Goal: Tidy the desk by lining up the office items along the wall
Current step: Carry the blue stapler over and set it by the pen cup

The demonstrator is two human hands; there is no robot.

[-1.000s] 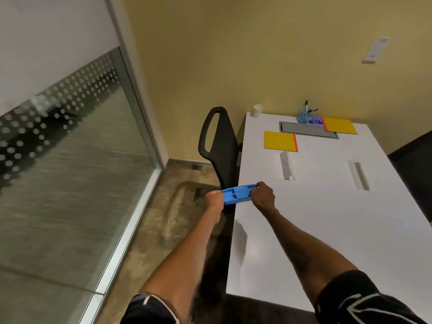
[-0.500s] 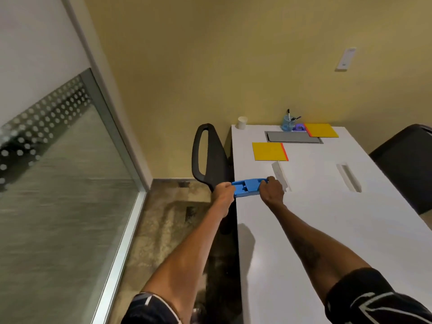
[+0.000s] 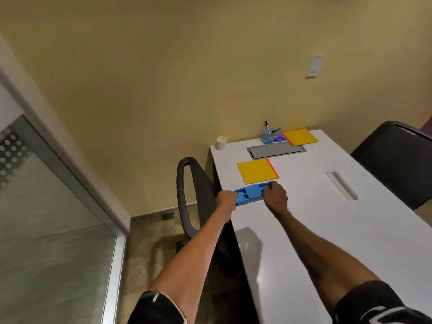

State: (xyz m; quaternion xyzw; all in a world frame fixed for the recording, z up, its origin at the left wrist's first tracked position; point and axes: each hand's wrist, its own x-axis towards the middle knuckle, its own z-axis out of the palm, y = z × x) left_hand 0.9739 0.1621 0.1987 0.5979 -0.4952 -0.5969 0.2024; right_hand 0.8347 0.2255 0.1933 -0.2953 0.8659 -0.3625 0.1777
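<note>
You are looking at a black chair (image 3: 203, 190) standing against the left edge of the tabletop (image 3: 327, 230), its looped back rising beside it. A second dark chair (image 3: 395, 160) is sitting at the right edge. A grey cable hatch (image 3: 275, 151) and a narrow slot (image 3: 341, 185) are lying flush in the tabletop. A white plate (image 3: 314, 66) is hanging on the yellow wall (image 3: 187, 78), and a glass partition (image 3: 46, 218) is running along your left.

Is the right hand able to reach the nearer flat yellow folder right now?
Probably yes: the yellow folder lies just beyond the right hand, nothing between, though that hand grips the blue plastic tray.
</note>
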